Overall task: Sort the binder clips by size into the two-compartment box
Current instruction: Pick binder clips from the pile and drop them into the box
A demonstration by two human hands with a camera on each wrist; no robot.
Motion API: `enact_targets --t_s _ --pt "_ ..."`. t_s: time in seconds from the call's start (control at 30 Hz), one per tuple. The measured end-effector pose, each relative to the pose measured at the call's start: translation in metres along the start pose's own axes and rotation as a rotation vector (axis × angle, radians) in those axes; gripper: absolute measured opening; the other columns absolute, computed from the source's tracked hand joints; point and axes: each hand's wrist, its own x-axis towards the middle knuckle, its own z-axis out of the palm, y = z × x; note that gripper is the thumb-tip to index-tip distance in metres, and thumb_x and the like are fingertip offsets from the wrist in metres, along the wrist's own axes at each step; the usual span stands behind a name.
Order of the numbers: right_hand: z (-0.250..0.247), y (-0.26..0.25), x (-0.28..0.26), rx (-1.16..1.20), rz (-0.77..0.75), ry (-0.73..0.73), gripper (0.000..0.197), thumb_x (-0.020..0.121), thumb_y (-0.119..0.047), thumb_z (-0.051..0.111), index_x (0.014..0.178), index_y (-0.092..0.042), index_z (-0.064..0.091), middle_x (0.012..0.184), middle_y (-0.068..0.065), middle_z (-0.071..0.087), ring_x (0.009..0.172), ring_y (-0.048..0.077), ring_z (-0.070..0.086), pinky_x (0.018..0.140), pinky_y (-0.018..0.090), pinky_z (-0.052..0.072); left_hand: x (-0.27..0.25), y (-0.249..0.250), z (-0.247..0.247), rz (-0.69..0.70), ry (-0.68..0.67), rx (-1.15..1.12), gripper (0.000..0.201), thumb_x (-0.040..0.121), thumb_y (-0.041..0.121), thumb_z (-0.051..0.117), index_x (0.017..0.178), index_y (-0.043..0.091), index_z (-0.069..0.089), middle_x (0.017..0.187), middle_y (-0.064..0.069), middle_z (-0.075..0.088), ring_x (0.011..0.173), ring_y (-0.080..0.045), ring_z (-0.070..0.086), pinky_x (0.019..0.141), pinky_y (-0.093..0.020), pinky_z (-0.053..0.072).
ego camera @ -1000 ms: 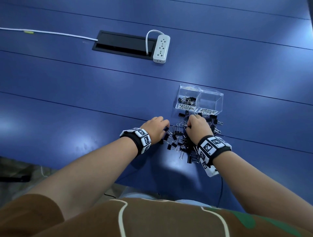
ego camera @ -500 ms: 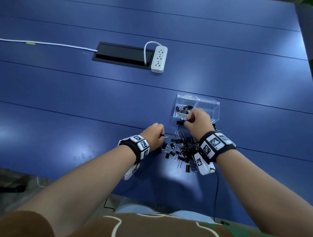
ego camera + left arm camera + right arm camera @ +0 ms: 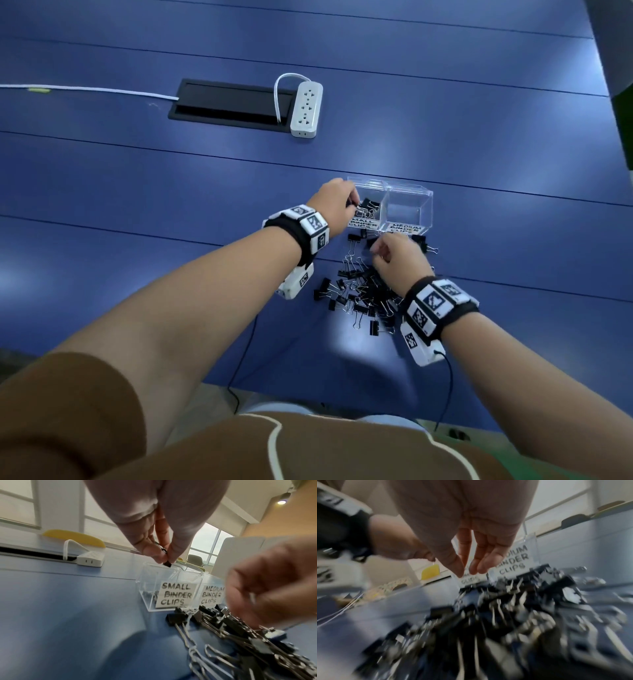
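Clips heaped in front of a two-part box on a table

The box (image 3: 407,192) stands on the table (image 3: 137,192), its left part holding a few clips (image 3: 369,206), its right part bare. The pile of clips (image 3: 363,294) lies just in front of the box. The left hand (image 3: 334,205) is over the left part's near-left rim; the right hand (image 3: 399,262) is over the pile's far end. A power strip (image 3: 306,109) lies well behind, beside a cable slot (image 3: 229,102).
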Motion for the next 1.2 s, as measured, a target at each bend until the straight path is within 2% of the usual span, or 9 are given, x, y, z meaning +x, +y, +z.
enact_targets --t_s 0.1,0.2,0.3,0.47,0.6,0.73,0.9,1.1,1.2 --pt "0.020 0.005 -0.023 -0.041 -0.078 -0.122 0.014 0.085 -0.010 0.057 0.096 -0.014 0.063 0.093 -0.001 0.050 0.090 0.016 0.047 0.086 0.029 0.047 0.014 0.009 0.006 -0.001 -0.040 0.056 0.015 0.085 0.006 0.054 0.097 0.009 0.062 0.108 -0.013 0.058 0.095 -0.029 0.058 0.087 -0.035 0.049" --pt "0.031 0.005 -0.029 -0.113 -0.134 -0.199 0.025 0.087 -0.014 0.055 0.110 -0.017 0.064 0.103 0.007 0.053 0.103 0.023 0.045 0.093 0.035 0.044 0.013 0.014 0.010 0.044 -0.064 0.088 0.025 0.087 0.003 0.052 0.110 0.008 0.060 0.118 -0.011 0.058 0.107 -0.027 0.055 0.093 -0.034 0.046" --pt "0.027 0.005 -0.024 -0.103 -0.101 -0.169 0.024 0.086 -0.015 0.055 0.109 -0.015 0.062 0.106 0.008 0.055 0.108 0.026 0.046 0.095 0.037 0.044 -0.003 0.012 0.008 0.104 -0.020 0.099 0.031 0.088 0.004 0.051 0.117 0.013 0.057 0.124 -0.006 0.057 0.117 -0.025 0.048 0.096 -0.038 0.045" --pt "0.024 -0.003 -0.019 -0.077 -0.134 -0.122 0.015 0.084 -0.011 0.055 0.097 -0.012 0.064 0.097 0.009 0.054 0.102 0.027 0.047 0.091 0.037 0.045 -0.052 -0.022 0.011 0.055 -0.081 0.076 0.021 0.084 0.009 0.056 0.104 0.012 0.059 0.104 -0.007 0.056 0.097 -0.022 0.055 0.089 -0.036 0.048" --pt "0.038 -0.019 -0.018 -0.113 -0.232 -0.256 0.026 0.082 -0.007 0.052 0.105 -0.010 0.065 0.106 0.012 0.056 0.110 0.030 0.044 0.097 0.039 0.040 -0.099 -0.051 0.022 -0.072 -0.191 0.083 0.015 0.078 0.014 0.063 0.092 0.014 0.059 0.090 0.002 0.047 0.082 -0.018 0.051 0.085 -0.039 0.049" --pt "0.048 -0.021 -0.013 -0.161 -0.211 -0.328 0.034 0.082 -0.006 0.053 0.114 -0.007 0.062 0.112 0.013 0.054 0.116 0.031 0.042 0.103 0.038 0.037 -0.126 -0.061 0.035 -0.136 -0.251 0.063 0.024 0.076 0.023 0.070 0.093 0.015 0.055 0.093 0.001 0.047 0.087 -0.021 0.053 0.083 -0.038 0.049" --pt "0.042 -0.021 -0.009 -0.097 -0.181 -0.270 0.016 0.079 -0.008 0.061 0.094 -0.007 0.059 0.100 0.010 0.059 0.105 0.027 0.046 0.090 0.030 0.037 -0.133 -0.062 0.045 -0.154 -0.235 0.082 0.023 0.081 0.020 0.068 0.097 0.011 0.055 0.104 -0.007 0.051 0.094 -0.023 0.052 0.084 -0.037 0.047" --pt "0.016 -0.016 -0.003 0.143 0.016 -0.073 0.014 0.079 -0.016 0.069 0.079 -0.015 0.054 0.077 0.000 0.060 0.068 0.013 0.054 0.060 0.019 0.041 -0.134 -0.058 0.038 -0.174 -0.163 -0.033 0.015 0.080 0.008 0.060 0.079 0.016 0.048 0.079 0.003 0.049 0.072 -0.021 0.048 0.069 -0.035 0.045" --pt "0.004 -0.004 -0.001 0.325 0.070 -0.042 0.014 0.080 -0.012 0.067 0.087 -0.021 0.058 0.076 -0.001 0.059 0.065 0.012 0.054 0.062 0.021 0.048 -0.135 -0.056 0.037 -0.174 -0.149 -0.105 0.010 0.082 0.009 0.056 0.084 0.014 0.048 0.075 -0.001 0.055 0.067 -0.023 0.048 0.065 -0.033 0.044"
